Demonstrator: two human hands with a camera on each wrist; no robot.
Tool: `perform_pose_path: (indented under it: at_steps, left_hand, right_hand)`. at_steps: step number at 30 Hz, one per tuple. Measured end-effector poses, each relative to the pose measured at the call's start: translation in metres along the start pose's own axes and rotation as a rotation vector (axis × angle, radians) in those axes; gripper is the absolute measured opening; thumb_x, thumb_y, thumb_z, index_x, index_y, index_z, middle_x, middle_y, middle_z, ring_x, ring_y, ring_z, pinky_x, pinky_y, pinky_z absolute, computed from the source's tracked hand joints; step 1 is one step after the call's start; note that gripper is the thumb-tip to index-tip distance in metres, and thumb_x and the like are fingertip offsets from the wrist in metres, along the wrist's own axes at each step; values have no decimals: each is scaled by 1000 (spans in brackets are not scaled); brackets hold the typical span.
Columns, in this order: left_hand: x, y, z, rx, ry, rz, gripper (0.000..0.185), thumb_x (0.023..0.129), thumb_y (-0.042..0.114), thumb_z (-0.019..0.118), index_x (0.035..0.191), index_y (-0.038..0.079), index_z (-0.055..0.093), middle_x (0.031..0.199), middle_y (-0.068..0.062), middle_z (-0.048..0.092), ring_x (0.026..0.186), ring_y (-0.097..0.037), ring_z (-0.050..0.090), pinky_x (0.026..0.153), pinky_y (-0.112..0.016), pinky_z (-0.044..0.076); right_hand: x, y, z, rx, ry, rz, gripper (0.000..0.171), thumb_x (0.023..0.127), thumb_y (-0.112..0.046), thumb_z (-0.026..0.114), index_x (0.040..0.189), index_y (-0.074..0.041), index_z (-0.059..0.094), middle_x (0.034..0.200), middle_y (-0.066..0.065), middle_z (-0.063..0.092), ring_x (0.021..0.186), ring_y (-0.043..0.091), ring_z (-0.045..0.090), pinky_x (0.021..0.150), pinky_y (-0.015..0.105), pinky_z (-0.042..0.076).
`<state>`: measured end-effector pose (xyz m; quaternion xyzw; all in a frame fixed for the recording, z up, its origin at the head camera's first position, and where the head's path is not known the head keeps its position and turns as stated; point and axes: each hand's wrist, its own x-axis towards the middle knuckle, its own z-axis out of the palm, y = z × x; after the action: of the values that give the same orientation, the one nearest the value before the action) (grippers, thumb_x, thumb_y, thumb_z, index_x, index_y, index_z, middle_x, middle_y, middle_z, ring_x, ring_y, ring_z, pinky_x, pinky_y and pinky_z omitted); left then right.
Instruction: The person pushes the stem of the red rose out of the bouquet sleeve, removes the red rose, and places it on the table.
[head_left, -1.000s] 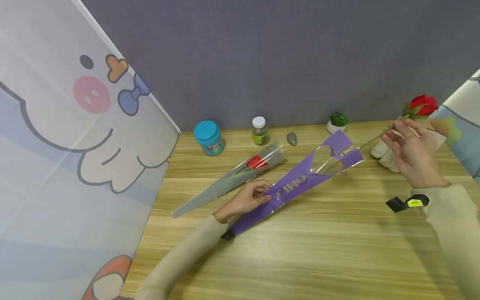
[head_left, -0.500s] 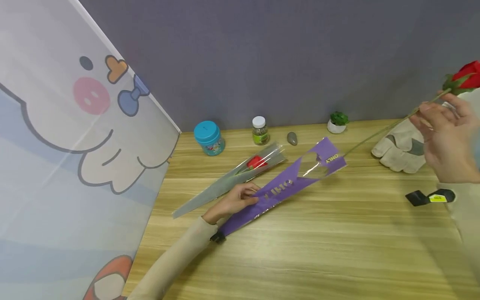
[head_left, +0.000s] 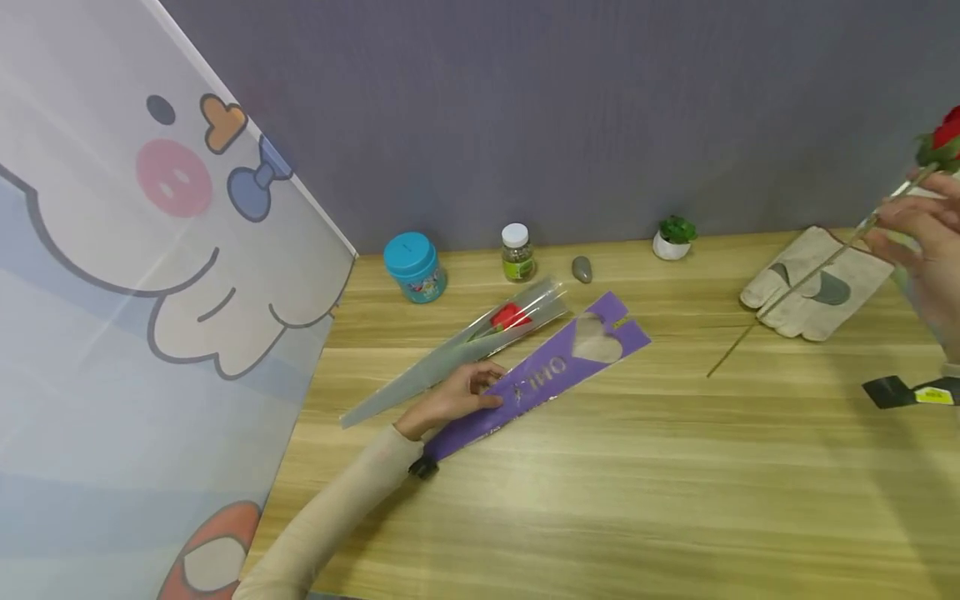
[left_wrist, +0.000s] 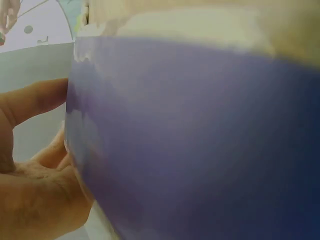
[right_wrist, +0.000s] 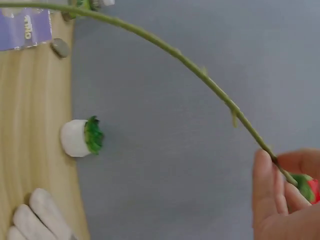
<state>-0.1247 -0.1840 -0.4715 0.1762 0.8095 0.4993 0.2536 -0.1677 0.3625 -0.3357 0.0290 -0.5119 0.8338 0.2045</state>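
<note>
Over on the right, our right hand (head_left: 926, 225) pinches the stem of the red rose (head_left: 947, 133) just under the bloom. A moment ago its stem sat inside the purple sleeve (head_left: 542, 377); now it is out and up in the air. Our left hand (head_left: 457, 396) still holds the sleeve flat on the table (head_left: 637, 492). We think the rose is freed.

sleeves: cream, long | hands (head_left: 457, 398): bare | wrist straps: black

Long-stemmed red rose (head_left: 825, 260) aloft at right, apparently clear of the flat purple heart-windowed sleeve (head_left: 536, 383).
</note>
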Motion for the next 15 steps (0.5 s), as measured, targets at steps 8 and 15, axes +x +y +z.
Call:
perform_pose_path:
  at_steps: [8,15]
  left_hand:
    - [6,5,1,17,16,-1,50,91,0,76,139,8,61,118,-17,69,92,-13,59,73,-21,47]
    - [1,6,4,71,31,5,51,90,-2,77,138,5,61,116,-19,71,87,-10,61,71,-20,48]
  right_hand:
    - [-11,26,5,-254,-190,337,35,100,-1,64,132,-15,66,101,-5,77,91,6,74,70,19,62]
    - [-20,68,14,-521,-335,459,35,102,1,60,118,-29,69,93,-13,74,85,2,75,72,21,63]
